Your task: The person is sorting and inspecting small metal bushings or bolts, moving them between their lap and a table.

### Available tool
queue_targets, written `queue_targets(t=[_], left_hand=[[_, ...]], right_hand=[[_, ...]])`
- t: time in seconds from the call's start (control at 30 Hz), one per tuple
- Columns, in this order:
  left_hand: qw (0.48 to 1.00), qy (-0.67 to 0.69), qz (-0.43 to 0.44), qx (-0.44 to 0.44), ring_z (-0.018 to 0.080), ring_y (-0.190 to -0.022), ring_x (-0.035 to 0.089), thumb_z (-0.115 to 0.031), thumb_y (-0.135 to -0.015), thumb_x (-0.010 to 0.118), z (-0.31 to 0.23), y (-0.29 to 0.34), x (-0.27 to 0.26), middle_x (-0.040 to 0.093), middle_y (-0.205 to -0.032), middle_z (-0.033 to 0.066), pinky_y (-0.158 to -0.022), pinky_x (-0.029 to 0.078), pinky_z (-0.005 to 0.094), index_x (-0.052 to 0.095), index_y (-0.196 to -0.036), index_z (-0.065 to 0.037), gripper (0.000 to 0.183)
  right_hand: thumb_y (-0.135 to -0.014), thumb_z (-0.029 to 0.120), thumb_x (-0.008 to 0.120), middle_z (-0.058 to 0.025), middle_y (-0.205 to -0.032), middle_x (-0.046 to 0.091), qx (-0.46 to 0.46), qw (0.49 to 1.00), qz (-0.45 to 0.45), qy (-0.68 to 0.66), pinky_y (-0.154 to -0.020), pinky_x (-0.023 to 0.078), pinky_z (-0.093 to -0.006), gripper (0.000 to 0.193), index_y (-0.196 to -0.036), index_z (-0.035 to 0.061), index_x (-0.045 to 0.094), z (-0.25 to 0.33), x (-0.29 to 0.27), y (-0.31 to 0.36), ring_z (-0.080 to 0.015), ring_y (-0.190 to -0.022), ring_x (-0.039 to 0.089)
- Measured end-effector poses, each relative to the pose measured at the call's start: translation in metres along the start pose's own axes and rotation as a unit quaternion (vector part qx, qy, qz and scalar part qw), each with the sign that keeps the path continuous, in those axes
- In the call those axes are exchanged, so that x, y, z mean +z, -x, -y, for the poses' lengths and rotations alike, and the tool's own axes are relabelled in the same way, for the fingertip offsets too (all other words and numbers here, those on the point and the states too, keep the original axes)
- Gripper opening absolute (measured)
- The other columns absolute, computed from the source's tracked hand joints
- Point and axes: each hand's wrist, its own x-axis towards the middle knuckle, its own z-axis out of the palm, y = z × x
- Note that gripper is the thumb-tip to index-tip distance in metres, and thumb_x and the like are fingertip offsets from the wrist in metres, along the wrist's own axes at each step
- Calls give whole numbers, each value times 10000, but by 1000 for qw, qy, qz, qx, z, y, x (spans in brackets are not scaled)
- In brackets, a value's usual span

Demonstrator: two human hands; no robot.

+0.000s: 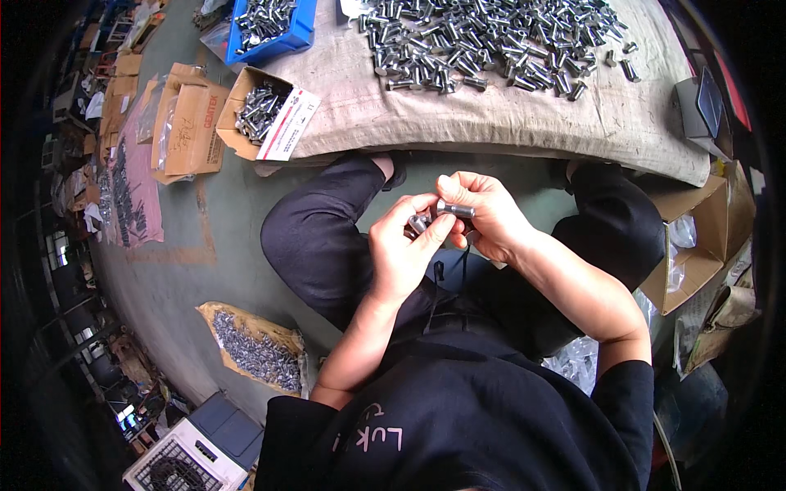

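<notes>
Left hand (404,250) pinches small metal part (418,222); right hand (483,214) grips steel bolt (455,210), ends facing, held over lap for mating.

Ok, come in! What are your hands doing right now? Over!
Left hand shut on small metal part. Right hand shut on steel bolt, held against the part. Bolt pile on burlap cloth ahead; nothing blocking.
</notes>
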Motion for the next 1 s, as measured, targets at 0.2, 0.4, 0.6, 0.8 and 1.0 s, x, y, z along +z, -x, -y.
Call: queue_targets(t=[0.2, 0.4, 0.6, 0.8, 1.0], left_hand=[[989, 129, -19, -63, 68, -654, 558, -8, -769, 635, 11, 1, -8, 583, -757, 16, -558, 446, 183, 567, -947, 19, 192], [994, 62, -85, 3, 25, -553, 465, 22, -752, 635, 13, -2, -14, 544, -743, -1, -460, 357, 153, 545, -995, -7, 261], [982, 167, -67, -50, 42, -541, 460, -10, -795, 597, 10, -1, -14, 554, -767, 27, -444, 354, 162, 534, -1027, 0, 240], [961, 250, -45, -110, 63, -544, 462, -36, -825, 566, 6, -2, -18, 542, -764, 41, -437, 350, 170, 524, -1054, 12, 238], [962, 257, -24, -85, 45, -559, 460, -12, -825, 554, 8, -1, -15, 547, -793, 39, -447, 352, 170, 523, -1080, 25, 259]], right_hand=[[-841, 323, 567, -19, -593, 520, 10, 999, -13, 37, -322, 374, -208, 295, -710, 66, 504, 7, 9, 6, -67, -426, 458], [-835, 156, 582, -38, -633, 543, -33, 996, 23, 79, -366, 393, -224, 134, -845, 24, 561, 8, 5, 6, -86, -445, 468], [-764, 12, 624, -26, -654, 545, -106, 992, 39, 54, -396, 399, -210, 151, -907, 27, 579, 7, 3, 3, -77, -479, 473], [-755, 20, 638, -19, -623, 523, -117, 990, 22, 70, -391, 380, -201, 167, -913, 25, 584, 7, 11, 6, -69, -499, 470], [-799, 89, 608, -23, -651, 519, -52, 998, 35, 5, -400, 381, -217, 144, -923, 19, 584, 6, 1, 3, -77, -490, 445]])
